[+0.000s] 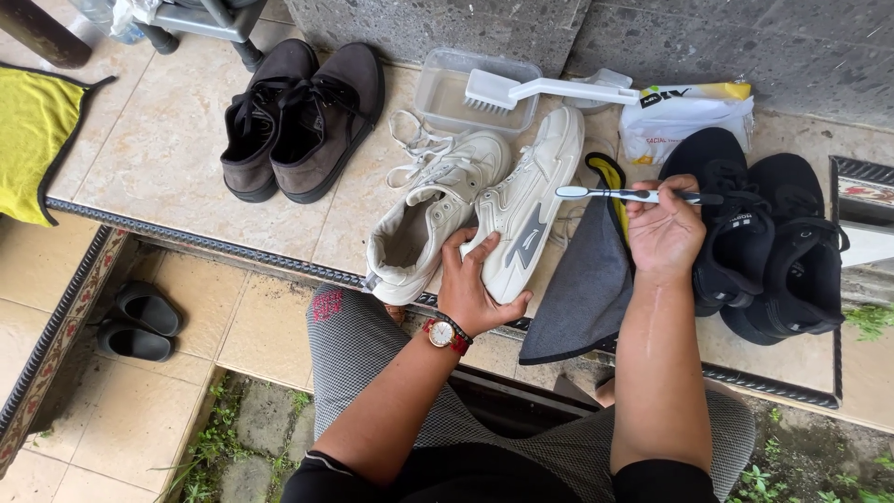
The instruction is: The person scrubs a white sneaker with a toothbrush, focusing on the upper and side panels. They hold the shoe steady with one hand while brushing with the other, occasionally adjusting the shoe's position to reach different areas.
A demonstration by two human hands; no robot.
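Note:
My left hand, with a watch on its wrist, grips the heel end of a white sneaker lying on its side on the tiled ledge. A second white sneaker with loose laces stands beside it on the left, touching it. My right hand holds a toothbrush level, its bristled head pointing left over the gap between the white sneaker and a grey cloth.
A pair of brown shoes stands at the left, a pair of black sneakers at the right. Behind are a clear tub with a white scrub brush and a white wipes pack. A yellow cloth lies far left; black sandals rest on the floor below.

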